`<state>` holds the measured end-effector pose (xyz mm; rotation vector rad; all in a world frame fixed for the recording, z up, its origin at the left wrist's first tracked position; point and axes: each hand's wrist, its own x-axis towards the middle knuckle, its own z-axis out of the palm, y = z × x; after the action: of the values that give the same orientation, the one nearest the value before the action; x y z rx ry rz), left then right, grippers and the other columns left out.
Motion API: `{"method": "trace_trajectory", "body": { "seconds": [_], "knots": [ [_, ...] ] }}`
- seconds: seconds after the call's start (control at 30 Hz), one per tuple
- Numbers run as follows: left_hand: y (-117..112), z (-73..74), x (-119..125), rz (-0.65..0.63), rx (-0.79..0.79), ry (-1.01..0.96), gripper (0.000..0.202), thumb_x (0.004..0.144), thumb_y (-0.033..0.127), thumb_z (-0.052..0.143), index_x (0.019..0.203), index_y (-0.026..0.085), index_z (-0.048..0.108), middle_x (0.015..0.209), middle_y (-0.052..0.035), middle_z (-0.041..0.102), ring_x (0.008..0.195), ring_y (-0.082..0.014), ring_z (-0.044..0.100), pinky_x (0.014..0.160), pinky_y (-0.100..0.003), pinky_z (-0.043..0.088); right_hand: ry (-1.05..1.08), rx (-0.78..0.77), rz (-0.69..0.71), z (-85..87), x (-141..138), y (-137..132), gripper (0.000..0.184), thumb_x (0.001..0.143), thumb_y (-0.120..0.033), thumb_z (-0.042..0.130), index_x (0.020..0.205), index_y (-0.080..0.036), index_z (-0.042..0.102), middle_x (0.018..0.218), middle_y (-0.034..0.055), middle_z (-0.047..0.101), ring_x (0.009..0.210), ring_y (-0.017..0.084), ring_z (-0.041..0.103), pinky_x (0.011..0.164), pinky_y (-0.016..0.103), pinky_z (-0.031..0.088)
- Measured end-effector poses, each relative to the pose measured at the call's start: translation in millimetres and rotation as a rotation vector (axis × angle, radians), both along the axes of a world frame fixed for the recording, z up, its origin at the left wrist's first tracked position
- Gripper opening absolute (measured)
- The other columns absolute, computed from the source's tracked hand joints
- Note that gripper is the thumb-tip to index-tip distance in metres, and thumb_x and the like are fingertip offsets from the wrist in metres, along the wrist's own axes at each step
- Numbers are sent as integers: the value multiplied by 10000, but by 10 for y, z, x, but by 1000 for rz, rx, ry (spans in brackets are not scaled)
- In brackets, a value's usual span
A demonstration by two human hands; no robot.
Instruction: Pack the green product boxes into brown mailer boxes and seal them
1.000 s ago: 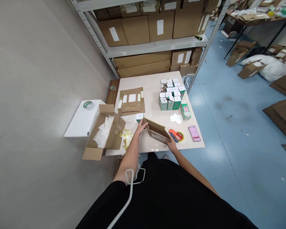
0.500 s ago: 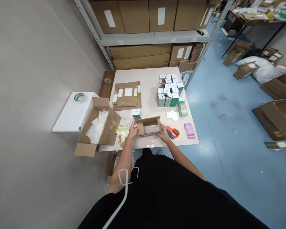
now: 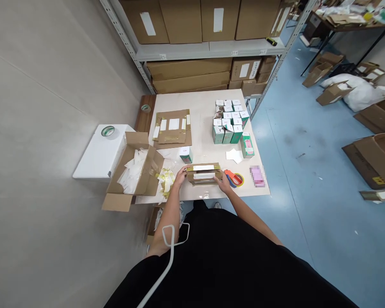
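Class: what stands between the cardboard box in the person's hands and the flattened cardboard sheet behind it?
Head view: one small green-and-white carton stands between the cardboard box and the flattened sheet.

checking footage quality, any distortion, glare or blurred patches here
Head view: wide-angle bend tilts the shelf uprights; glare on the table edge; a pixelated patch beside the tape dispenser; the cardboard box in the left hand and right hand is sharp.

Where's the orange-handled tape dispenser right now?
In the head view, the orange-handled tape dispenser lies near the front edge of the pale table, just right of the right hand, which grips the brown cardboard box.
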<state>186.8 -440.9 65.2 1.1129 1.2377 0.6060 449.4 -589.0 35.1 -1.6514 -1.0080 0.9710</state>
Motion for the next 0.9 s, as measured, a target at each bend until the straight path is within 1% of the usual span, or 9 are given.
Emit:
{"method": "trace_trajectory", "body": {
  "seconds": [0.13, 0.3, 0.43, 0.5, 0.57, 0.63, 0.77, 0.83, 0.9],
  "knots": [
    [-75, -38, 5, 33, 25, -16, 508, 885, 383, 574, 1371, 252, 646, 1456, -60, 648, 1317, -260, 598, 1041, -361, 509, -31, -97, -66, 8, -38, 49, 701, 880, -593, 664, 1464, -227, 535, 1398, 130, 654, 1223, 320, 640, 1078, 456, 475],
    [-170, -147, 102, 52, 117, 99, 505, 924, 456, 633, 1375, 228, 614, 1482, -105, 610, 1358, -275, 567, 1113, -375, 462, -57, -118, -114, -5, -142, 95, 773, 869, -593, 666, 1506, -202, 470, 1479, 156, 604, 1287, 341, 614, 1084, 437, 468],
    [-204, -293, 174, 108, 242, 164, 577, 926, 435, 669, 1452, 234, 545, 1532, -110, 558, 1430, -271, 512, 1180, -366, 408, -146, -145, -116, 10, -265, 72, 800, 918, -591, 595, 1569, -171, 394, 1502, 176, 586, 1286, 346, 621, 1072, 440, 487],
    [-178, -347, 182, 167, 207, 164, 697, 919, 408, 691, 1552, 249, 445, 1553, -115, 544, 1430, -269, 523, 1183, -371, 411, -198, -174, -110, 23, -303, 60, 839, 943, -597, 558, 1621, -163, 320, 1512, 179, 579, 1306, 352, 613, 1069, 453, 496],
    [-127, -374, 173, 186, 119, 166, 795, 911, 381, 711, 1612, 246, 361, 1564, -127, 539, 1415, -266, 546, 1177, -381, 425, -240, -189, -86, 38, -305, 64, 892, 954, -595, 553, 1669, -173, 229, 1512, 172, 585, 1309, 347, 614, 1056, 449, 510],
    [-73, -378, 159, 158, 44, 166, 772, 915, 370, 715, 1601, 228, 389, 1548, -132, 561, 1402, -263, 564, 1176, -385, 434, -295, -179, -32, 55, -280, 89, 897, 969, -571, 550, 1694, -197, 178, 1524, 157, 580, 1324, 337, 603, 1046, 436, 521],
    [-42, -355, 183, 130, 15, 184, 685, 917, 411, 744, 1524, 220, 491, 1465, -122, 637, 1335, -255, 620, 1159, -384, 460, -399, -237, 115, 98, -221, 184, 779, 1015, -485, 511, 1694, -218, 239, 1603, 167, 494, 1339, 340, 586, 1019, 419, 536],
    [-62, -341, 222, 160, 27, 239, 716, 899, 448, 779, 1517, 230, 491, 1446, -118, 649, 1315, -254, 632, 1147, -383, 470, -403, -289, 163, 117, -197, 231, 775, 1009, -457, 536, 1688, -197, 267, 1627, 196, 453, 1322, 353, 598, 1015, 427, 538],
    [-76, -323, 260, 184, 44, 293, 723, 889, 456, 797, 1508, 236, 493, 1429, -110, 661, 1302, -248, 639, 1130, -372, 482, -371, -268, 184, 119, -160, 258, 793, 975, -433, 598, 1674, -195, 310, 1619, 197, 464, 1323, 357, 598, 1041, 443, 530]
  ]
}}
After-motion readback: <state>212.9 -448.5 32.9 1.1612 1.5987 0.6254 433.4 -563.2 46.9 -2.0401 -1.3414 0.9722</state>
